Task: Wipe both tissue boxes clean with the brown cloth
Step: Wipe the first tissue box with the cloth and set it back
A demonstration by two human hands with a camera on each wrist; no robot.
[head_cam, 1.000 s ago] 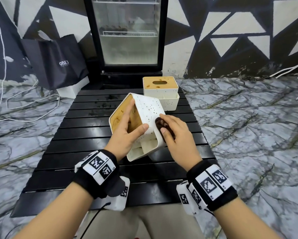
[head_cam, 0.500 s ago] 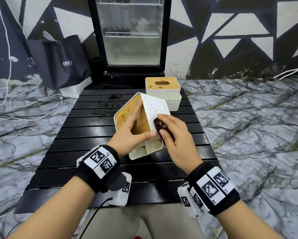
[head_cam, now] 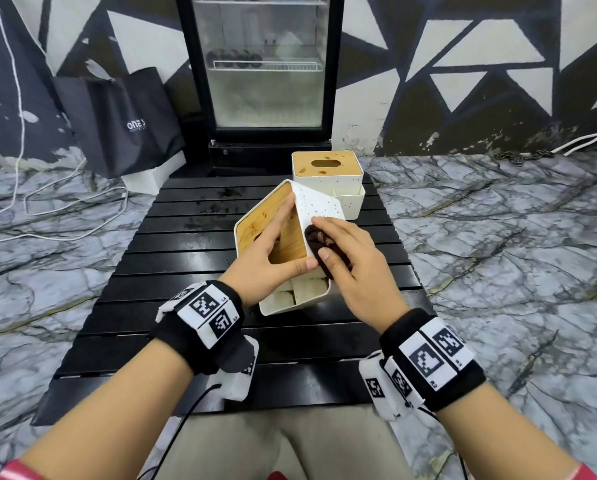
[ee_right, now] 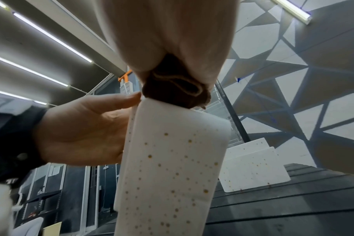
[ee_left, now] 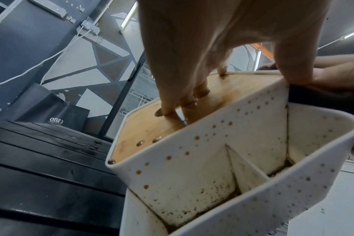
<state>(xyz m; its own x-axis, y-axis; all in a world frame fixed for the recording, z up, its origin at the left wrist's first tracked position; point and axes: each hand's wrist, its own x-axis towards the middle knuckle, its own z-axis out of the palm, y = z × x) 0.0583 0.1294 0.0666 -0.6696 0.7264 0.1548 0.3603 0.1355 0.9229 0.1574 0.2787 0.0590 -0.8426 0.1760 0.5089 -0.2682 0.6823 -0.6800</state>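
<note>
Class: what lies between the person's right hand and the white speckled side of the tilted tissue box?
The bunched brown cloth, pressed by the right hand against the tilted tissue box; the head and right wrist views show it.

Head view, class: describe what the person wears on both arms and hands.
Bare hands, left hand and right hand. Each wrist carries a black band with white square-code tags and a white camera unit below. Thin black cables trail back. Red sleeve edges.

White gold-dotted tissue boxes (head_cam: 319,206) with tan lids, brown cloth (head_cam: 319,239), black slatted table (head_cam: 172,258), seemingly grey marbled floor (head_cam: 498,237)
</note>
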